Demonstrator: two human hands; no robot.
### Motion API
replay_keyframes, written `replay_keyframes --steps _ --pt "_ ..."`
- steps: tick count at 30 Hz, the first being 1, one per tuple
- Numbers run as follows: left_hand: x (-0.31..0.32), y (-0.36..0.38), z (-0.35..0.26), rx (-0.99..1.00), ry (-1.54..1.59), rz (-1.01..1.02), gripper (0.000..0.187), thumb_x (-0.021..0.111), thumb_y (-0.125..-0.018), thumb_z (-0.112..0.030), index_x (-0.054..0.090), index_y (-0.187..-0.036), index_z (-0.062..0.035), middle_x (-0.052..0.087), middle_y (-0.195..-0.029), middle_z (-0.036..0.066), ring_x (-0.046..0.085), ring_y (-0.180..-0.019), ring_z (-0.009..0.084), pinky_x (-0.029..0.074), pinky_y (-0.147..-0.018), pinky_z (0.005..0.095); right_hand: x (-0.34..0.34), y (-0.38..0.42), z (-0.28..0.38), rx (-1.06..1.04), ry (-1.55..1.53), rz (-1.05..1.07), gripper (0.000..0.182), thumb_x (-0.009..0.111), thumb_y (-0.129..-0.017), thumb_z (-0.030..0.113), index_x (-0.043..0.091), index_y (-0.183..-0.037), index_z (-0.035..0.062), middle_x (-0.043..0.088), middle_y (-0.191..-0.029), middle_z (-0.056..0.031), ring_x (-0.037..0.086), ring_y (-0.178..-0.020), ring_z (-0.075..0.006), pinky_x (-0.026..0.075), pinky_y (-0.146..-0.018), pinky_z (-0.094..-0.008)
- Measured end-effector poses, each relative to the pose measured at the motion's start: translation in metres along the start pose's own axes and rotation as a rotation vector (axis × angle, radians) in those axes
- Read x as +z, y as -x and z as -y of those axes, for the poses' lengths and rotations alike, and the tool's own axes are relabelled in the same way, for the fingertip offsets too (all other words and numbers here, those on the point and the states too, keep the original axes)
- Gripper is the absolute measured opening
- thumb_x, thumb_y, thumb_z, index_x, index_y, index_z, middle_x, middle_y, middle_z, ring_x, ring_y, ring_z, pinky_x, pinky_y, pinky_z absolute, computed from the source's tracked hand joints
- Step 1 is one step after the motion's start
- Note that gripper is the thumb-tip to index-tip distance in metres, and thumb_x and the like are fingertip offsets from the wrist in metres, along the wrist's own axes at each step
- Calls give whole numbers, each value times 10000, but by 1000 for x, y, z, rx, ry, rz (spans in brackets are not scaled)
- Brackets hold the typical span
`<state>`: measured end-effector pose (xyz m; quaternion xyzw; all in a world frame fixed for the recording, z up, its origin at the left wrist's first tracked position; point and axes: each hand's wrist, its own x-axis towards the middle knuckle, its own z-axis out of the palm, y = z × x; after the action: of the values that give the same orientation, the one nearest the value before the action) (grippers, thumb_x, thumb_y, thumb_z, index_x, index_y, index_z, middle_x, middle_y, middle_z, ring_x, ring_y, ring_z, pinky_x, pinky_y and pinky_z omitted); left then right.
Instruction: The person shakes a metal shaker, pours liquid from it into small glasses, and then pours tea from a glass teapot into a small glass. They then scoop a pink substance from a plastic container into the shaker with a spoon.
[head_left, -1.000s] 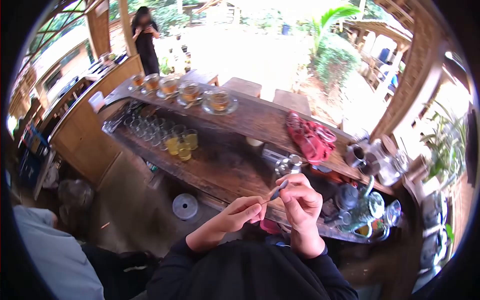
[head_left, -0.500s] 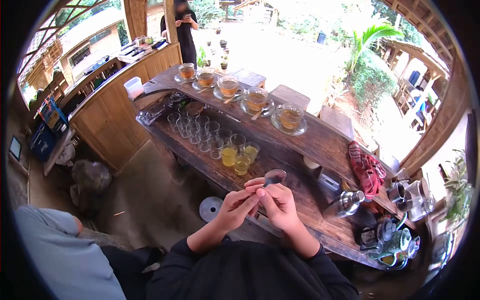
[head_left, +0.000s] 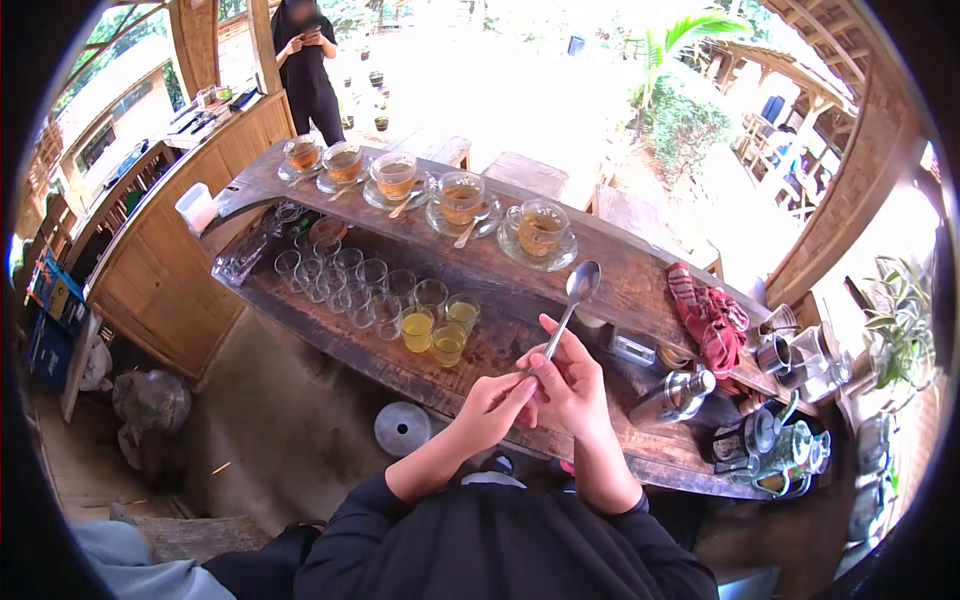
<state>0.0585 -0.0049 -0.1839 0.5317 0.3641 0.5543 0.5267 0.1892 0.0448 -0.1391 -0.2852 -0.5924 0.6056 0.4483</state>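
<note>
A metal spoon [head_left: 583, 283] points up and away over the counter, bowl uppermost. My right hand [head_left: 575, 395] grips its handle between thumb and fingers. The fingertips of my left hand [head_left: 490, 412] are pinched at the handle's lower end, against my right hand; that end is hidden. Left of my hands, on the lower shelf, stand several glasses; a front one [head_left: 417, 330] holds yellow liquid, and so does the glass [head_left: 447, 345] beside it. On the raised counter, several glass cups of amber drink sit on saucers, the nearest cup [head_left: 541, 230] at the right end of the row.
A red cloth [head_left: 708, 318] lies on the counter's right part. Below it are a metal shaker [head_left: 675, 397], a digital device [head_left: 633, 350] and glass pitchers [head_left: 795, 450]. A round stool [head_left: 402, 430] stands below the counter. Another person [head_left: 307, 75] stands beyond, holding a phone.
The spoon has swung up and extends farther from my hands, showing more handle. My right hand has risen slightly. The view has shifted, so the counter sits farther left.
</note>
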Motion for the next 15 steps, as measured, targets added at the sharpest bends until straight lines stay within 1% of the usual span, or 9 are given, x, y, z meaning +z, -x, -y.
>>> replay_keyframes --steps 3,4,5,6,7,9,10,11,15 --pt "-4 -27 13 -36 32 -4 311 401 -1007 -194 609 -957 31 612 -682 62 558 -609 105 453 -605 241 -26 -30 -21 22 109 -102 451 596 -905 45 450 -1325 -30 627 -836 -19 554 -725 -48 453 -632 -190" --pt "-5 -35 14 -53 38 -2 316 398 -1008 -195 614 -969 33 617 -685 64 557 -621 105 455 -617 245 -34 -44 -30 -18 123 -171 457 615 -892 68 464 -1312 -33 621 -785 -14 521 -635 -40 417 -557 -184" --pt "-7 -42 17 -69 45 1 322 395 -1009 -195 620 -982 34 621 -687 67 557 -633 105 456 -630 250 -45 -58 -37 -23 188 -228 497 622 -885 69 437 -1334 -37 616 -742 -16 517 -605 -45 416 -553 -183" --pt "-13 -50 21 -61 52 45 292 392 -1004 -169 594 -1110 13 646 -776 78 560 -680 103 451 -672 248 -54 -71 -41 -2 232 -245 525 628 -880 72 417 -1346 -45 616 -724 -21 518 -595 -48 420 -552 -183" --pt "-13 -56 21 -61 48 49 292 392 -1004 -169 594 -1110 13 646 -776 78 560 -680 103 451 -672 248 -64 -83 -46 18 278 -263 553 634 -875 74 396 -1358 -54 616 -705 -27 519 -585 -50 424 -550 -184" --pt "-11 -67 20 -27 19 -29 299 385 -993 -130 529 -1237 -34 653 -902 79 560 -725 103 439 -715 236 -79 -102 -60 13 247 -294 579 637 -879 97 371 -1368 -61 626 -682 -54 544 -574 -69 438 -531 -203" --pt "-16 -72 26 -54 -5 19 362 386 -981 -106 433 -1340 -87 627 -1070 79 576 -805 111 432 -755 238 -84 -109 -63 52 246 -289 597 644 -875 103 359 -1368 -76 630 -688 -55 542 -572 -67 436 -527 -202" --pt "-17 -77 30 -55 -6 17 362 386 -981 -106 433 -1340 -87 627 -1070 79 576 -805 111 432 -755 238 -88 -116 -65 92 243 -282 616 651 -871 109 348 -1368 -90 634 -694 -56 540 -569 -66 434 -524 -201" --pt "-17 -90 37 -82 36 -36 415 435 -973 -146 369 -1381 -101 547 -1246 93 573 -976 144 431 -802 275 -88 -135 -66 148 225 -243 590 664 -856 104 393 -1344 -87 644 -707 -54 526 -568 -57 437 -526 -196"
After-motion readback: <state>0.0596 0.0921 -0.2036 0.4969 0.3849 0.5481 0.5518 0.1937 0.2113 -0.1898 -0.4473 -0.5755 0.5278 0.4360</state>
